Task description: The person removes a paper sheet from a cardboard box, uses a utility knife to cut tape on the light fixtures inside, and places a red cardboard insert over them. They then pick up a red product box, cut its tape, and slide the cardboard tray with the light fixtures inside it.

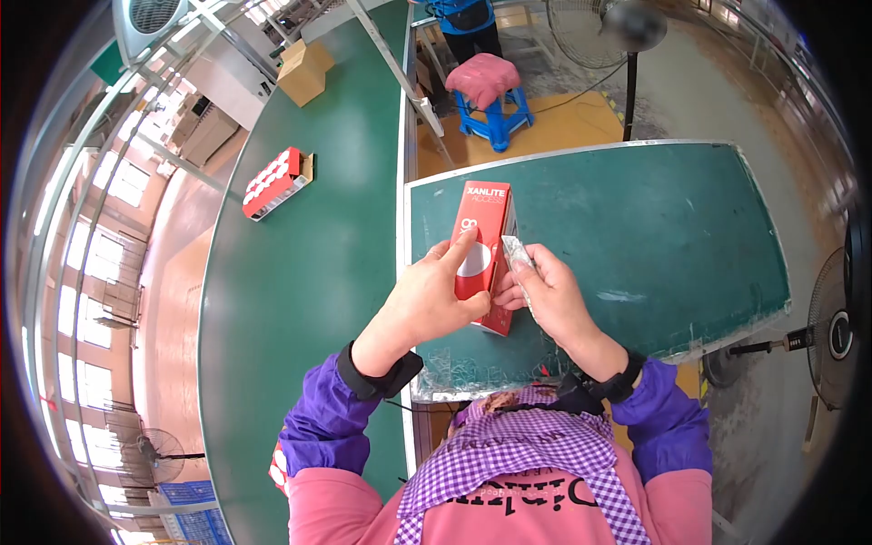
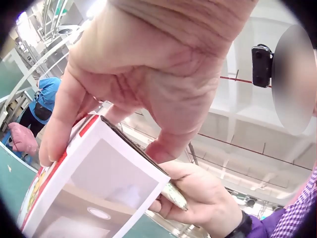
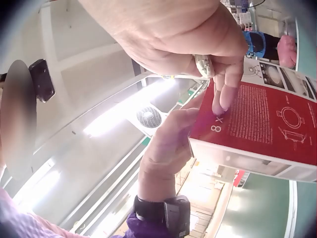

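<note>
A long red carton point(image 1: 486, 207) printed "XANLITE ACCESS" stands over the small green table in the head view. My left hand point(image 1: 420, 295) holds it, the index finger stretched along the printed face and the thumb nearer its lower end. My right hand point(image 1: 556, 298) pinches a pale, speckled flat strip point(image 1: 516, 251) between thumb and fingers, close against the carton's right side. In the right wrist view, fingertips of that hand lie on the red face beside the "x 8" print. What the strip point(image 2: 175, 196) is, I cannot tell.
On the long green table point(image 1: 300, 318) to the left lie another red-and-white carton point(image 1: 275, 186) and a cardboard box point(image 1: 305, 73). Beyond the small table point(image 1: 654, 227) are a blue stool point(image 1: 495, 118) with a pink cover and a person in blue point(image 1: 465, 16). Fans stand at the right.
</note>
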`<state>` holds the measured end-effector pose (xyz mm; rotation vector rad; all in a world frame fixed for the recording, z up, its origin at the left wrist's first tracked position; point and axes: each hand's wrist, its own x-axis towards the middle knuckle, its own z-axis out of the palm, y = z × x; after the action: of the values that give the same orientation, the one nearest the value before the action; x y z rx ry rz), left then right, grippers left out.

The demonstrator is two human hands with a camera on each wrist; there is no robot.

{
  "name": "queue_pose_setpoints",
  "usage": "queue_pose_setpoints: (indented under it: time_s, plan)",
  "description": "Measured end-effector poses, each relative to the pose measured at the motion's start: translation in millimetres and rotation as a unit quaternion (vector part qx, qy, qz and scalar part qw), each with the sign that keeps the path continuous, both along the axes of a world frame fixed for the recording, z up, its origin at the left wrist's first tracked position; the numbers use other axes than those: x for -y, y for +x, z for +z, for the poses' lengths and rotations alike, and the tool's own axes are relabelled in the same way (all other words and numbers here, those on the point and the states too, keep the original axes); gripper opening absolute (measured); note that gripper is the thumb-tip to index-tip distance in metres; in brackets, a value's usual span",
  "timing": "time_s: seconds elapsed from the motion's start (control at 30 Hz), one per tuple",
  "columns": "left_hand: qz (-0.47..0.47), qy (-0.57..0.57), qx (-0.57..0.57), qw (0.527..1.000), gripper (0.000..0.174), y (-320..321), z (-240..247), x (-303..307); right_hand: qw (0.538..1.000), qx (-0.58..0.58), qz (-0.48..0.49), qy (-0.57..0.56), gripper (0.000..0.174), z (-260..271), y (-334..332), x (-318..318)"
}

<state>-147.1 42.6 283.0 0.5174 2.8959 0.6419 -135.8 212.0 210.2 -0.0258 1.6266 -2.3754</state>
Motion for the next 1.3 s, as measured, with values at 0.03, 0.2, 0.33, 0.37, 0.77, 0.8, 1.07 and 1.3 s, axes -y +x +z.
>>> queue_pose_setpoints:
  time_s: [0.03, 0.2, 0.33, 0.37, 0.77, 0.8, 1.07, 1.3]
  plan:
    - [-0.001, 0.0, 0.001, 1.0, 0.075, 0.1, -0.1, -0.3, 1.0, 0.003, 0.005, 0.001, 0.019, 0.4, -1.5, -1.0]
    - [-0.006, 0.002, 0.006, 1.0, 0.076, -0.8, 0.8, -0.1, 1.0, 0.013, 0.013, 0.017, 0.018, -1.2, -5.6, -2.1]
    - [-0.001, -0.001, 0.005, 1.0, 0.075, -0.6, -0.6, -0.1, 0.998, 0.038, 0.043, 0.022, 0.019, 4.7, -8.5, -5.6]
    - [-0.004, -0.003, 0.002, 1.0, 0.075, -0.4, 0.1, -0.3, 0.997, 0.049, 0.047, 0.022, 0.02, 6.6, -9.3, -6.3]
    - [-0.033, 0.01, 0.022, 0.999, 0.084, -1.3, -9.2, -0.6, 0.979, 0.136, 0.144, 0.051, 0.022, 30.8, -34.9, -32.2]
    - [-0.031, 0.002, 0.039, 0.999, 0.084, -2.7, -7.2, -2.8, 0.973, 0.138, 0.176, 0.055, 0.023, 31.3, -41.5, -37.1]
    - [-0.043, 0.029, 0.069, 0.996, 0.086, -3.0, -1.8, -4.4, 0.961, 0.152, 0.208, 0.102, 0.022, 46.1, -40.9, -40.1]
    - [-0.07, 0.043, 0.08, 0.993, 0.087, -7.9, -1.8, -9.0, 0.958, 0.174, 0.199, 0.111, 0.021, 46.0, -46.4, -51.9]
